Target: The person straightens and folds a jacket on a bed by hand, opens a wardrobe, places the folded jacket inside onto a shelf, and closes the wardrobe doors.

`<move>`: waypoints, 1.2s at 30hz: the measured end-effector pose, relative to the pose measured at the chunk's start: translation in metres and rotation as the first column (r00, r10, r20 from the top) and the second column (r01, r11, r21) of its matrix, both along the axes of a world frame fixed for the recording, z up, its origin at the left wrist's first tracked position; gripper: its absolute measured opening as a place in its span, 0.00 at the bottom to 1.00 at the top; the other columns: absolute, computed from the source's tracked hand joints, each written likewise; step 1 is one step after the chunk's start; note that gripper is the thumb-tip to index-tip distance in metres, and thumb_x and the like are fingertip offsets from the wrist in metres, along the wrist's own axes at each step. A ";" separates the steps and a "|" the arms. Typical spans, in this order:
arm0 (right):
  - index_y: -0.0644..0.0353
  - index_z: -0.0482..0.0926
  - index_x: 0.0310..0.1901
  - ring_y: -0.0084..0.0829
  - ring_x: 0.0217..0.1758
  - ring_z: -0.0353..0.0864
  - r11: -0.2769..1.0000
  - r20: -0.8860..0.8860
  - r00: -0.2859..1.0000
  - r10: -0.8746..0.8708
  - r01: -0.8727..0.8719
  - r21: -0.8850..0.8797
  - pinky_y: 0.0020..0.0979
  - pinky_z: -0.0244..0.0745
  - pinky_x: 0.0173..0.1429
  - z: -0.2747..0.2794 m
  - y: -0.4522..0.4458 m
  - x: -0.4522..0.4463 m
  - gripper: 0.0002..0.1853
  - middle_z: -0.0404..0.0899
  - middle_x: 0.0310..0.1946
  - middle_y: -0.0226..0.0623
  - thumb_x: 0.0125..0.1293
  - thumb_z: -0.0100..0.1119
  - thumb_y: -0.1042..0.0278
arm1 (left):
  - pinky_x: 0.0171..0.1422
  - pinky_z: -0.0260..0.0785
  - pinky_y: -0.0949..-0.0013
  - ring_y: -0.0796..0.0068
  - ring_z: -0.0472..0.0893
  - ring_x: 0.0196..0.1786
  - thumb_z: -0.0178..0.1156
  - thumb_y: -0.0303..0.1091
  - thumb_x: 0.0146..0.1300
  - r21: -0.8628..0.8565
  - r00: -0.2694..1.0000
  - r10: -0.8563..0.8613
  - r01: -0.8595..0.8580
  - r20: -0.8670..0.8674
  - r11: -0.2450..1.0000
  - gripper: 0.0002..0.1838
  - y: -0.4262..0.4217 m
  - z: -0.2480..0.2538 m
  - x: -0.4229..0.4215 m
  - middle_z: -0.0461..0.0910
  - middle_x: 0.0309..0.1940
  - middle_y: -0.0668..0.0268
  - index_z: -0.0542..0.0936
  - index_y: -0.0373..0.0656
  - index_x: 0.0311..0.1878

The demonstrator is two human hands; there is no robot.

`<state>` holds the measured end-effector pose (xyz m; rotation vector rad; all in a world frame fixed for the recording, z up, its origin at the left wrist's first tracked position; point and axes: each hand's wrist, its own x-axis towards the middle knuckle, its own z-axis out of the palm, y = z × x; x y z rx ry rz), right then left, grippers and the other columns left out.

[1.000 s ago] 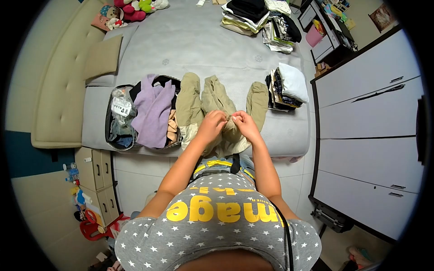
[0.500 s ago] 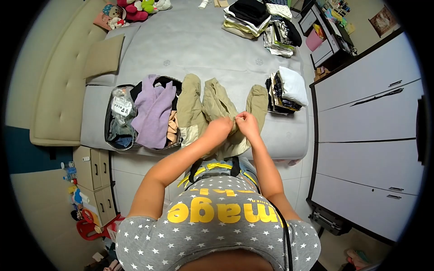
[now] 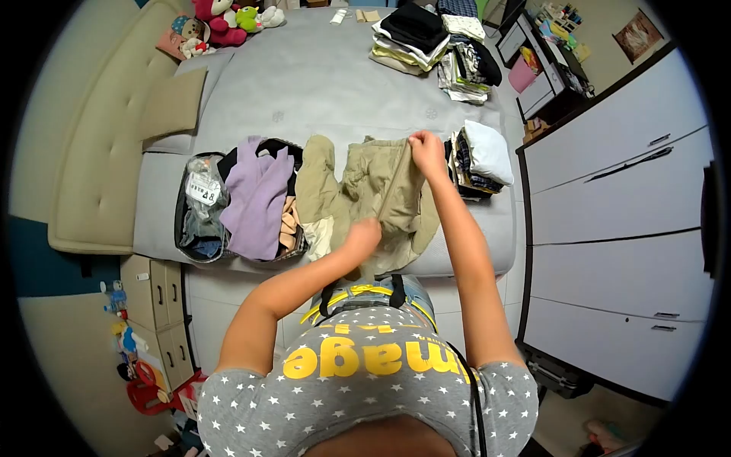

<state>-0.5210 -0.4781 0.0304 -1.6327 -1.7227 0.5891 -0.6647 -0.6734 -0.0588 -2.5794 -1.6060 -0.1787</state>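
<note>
Big grey bed [image 3: 335,95] is filling the middle of the view, tall pale wardrobe [image 3: 609,274] is standing apart on the R, & padded headboard [image 3: 91,167] is running along the bed's L side. Person in grey starred tee [image 3: 365,396] is facing the bed's near edge, both arms reaching fwd.

Khaki garment [image 3: 381,171] is lying on the bed's near side, btwn an open dark-rimmed case [image 3: 179,221] on the L & a stack of folded clothes [image 3: 487,148] on the R; one sleeve [image 3: 314,164] is stretching away at its L.

Purple garment [image 3: 255,206] is lying draped over the case's R half. More folded piles [image 3: 411,38] are sitting at the far R corner. Tan cushion [image 3: 173,105] is resting by the headboard, plush toys [image 3: 217,19] are sitting far L, & a white label [image 3: 203,189] is showing on a clear pkg [image 3: 204,169] in the case's L half.

R hand [image 3: 426,151] is pinching the khaki garment's far edge near its R corner, fingers closing narrow on cloth. L hand [image 3: 364,238], blurred, is hovering over or touching the garment's lower mid; can't tell which, nor if it's gripping.
</note>
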 end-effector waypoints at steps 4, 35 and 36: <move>0.61 0.81 0.33 0.47 0.37 0.79 0.999 0.021 0.999 -0.046 0.046 0.002 0.39 0.72 0.43 -0.025 0.036 0.015 0.10 0.80 0.30 0.49 0.54 0.58 0.65 | 0.27 0.70 0.64 0.61 0.77 0.29 0.53 0.28 0.50 -0.007 0.947 0.108 -0.111 0.303 0.994 0.03 0.034 0.023 -0.024 0.72 0.26 0.61 0.74 0.43 0.29; 0.64 0.76 0.40 0.48 0.41 0.76 0.476 0.299 0.447 0.843 -0.879 -0.028 0.41 0.71 0.45 0.072 -0.043 -0.017 0.13 0.77 0.33 0.49 0.49 0.53 0.78 | 0.58 0.57 0.58 0.58 0.70 0.50 0.57 0.23 0.47 -0.026 0.899 0.327 -0.334 0.291 0.942 0.19 0.108 0.098 -0.030 0.70 0.39 0.58 0.72 0.40 0.46; 0.65 0.76 0.42 0.48 0.43 0.76 0.499 0.292 0.476 0.829 -0.867 -0.003 0.40 0.71 0.47 0.076 -0.045 -0.017 0.15 0.78 0.36 0.48 0.49 0.54 0.80 | 0.58 0.57 0.58 0.58 0.70 0.50 0.57 0.23 0.47 -0.024 0.900 0.325 -0.332 0.291 0.943 0.19 0.111 0.088 -0.033 0.70 0.39 0.58 0.72 0.40 0.46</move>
